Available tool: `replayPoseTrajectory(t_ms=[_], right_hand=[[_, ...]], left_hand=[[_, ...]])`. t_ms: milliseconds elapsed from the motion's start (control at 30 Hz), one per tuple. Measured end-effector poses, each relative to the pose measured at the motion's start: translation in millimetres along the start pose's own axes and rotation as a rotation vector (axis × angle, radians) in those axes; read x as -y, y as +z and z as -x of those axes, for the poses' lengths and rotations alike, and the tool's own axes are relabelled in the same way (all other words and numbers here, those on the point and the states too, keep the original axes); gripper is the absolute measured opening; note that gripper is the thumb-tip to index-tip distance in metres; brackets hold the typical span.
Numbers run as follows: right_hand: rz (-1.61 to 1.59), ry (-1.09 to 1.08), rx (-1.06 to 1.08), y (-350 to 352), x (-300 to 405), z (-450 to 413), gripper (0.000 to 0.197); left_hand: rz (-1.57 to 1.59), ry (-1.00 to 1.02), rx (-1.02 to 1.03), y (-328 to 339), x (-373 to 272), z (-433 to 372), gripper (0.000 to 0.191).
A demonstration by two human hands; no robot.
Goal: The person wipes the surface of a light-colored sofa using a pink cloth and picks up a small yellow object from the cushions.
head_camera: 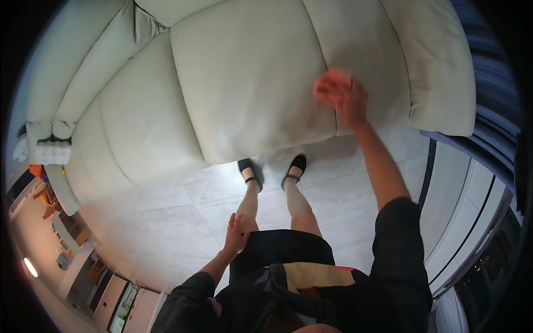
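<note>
My right hand (347,95) is stretched out over the seat of a pale leather sofa (250,83), near the seam between two seat cushions. It holds a reddish-pink cloth or similar soft thing (331,85), blurred and bunched at the fingers. Whether that thing touches the leather cannot be told. Beside my knee, my left hand (237,235) holds nothing, its fingers extended against my leg. Both my feet, in black strap shoes, are on the floor at the sofa's front edge.
Blue curtains (491,120) hang past the sofa's right armrest (441,75). A white textured cloth (54,152) lies on the sofa's far left part. Pale tiles (166,233) cover the floor. A door frame (125,308) stands at lower left, a window (487,266) at lower right.
</note>
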State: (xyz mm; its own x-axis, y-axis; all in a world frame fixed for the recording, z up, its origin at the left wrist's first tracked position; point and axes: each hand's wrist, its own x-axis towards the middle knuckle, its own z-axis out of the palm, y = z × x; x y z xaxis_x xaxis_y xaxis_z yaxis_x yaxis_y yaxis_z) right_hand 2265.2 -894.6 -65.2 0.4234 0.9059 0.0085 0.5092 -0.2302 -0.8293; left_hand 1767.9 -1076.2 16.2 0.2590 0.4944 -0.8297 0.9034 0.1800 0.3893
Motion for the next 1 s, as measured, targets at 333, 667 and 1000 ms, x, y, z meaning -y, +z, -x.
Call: replayPoseTrajectory(t_ms=[333, 667, 1000], right_hand=[[0.752, 0.021, 0.076, 5.6, -74.3, 33.5, 0.028], [-0.158, 0.625, 0.106, -90.4, -4.3, 14.9, 0.027], [-0.672, 0.166, 0.309, -36.7, -32.5, -268.5, 0.039]], left_hand=[[-0.028, 0.4, -0.211, -44.9, -101.4, -147.5, 0.07], [-0.187, 0.515, -0.602, -191.5, -239.6, -299.0, 0.068], [-0.46, 0.201, -0.796, -151.2, -257.5, -387.0, 0.059]])
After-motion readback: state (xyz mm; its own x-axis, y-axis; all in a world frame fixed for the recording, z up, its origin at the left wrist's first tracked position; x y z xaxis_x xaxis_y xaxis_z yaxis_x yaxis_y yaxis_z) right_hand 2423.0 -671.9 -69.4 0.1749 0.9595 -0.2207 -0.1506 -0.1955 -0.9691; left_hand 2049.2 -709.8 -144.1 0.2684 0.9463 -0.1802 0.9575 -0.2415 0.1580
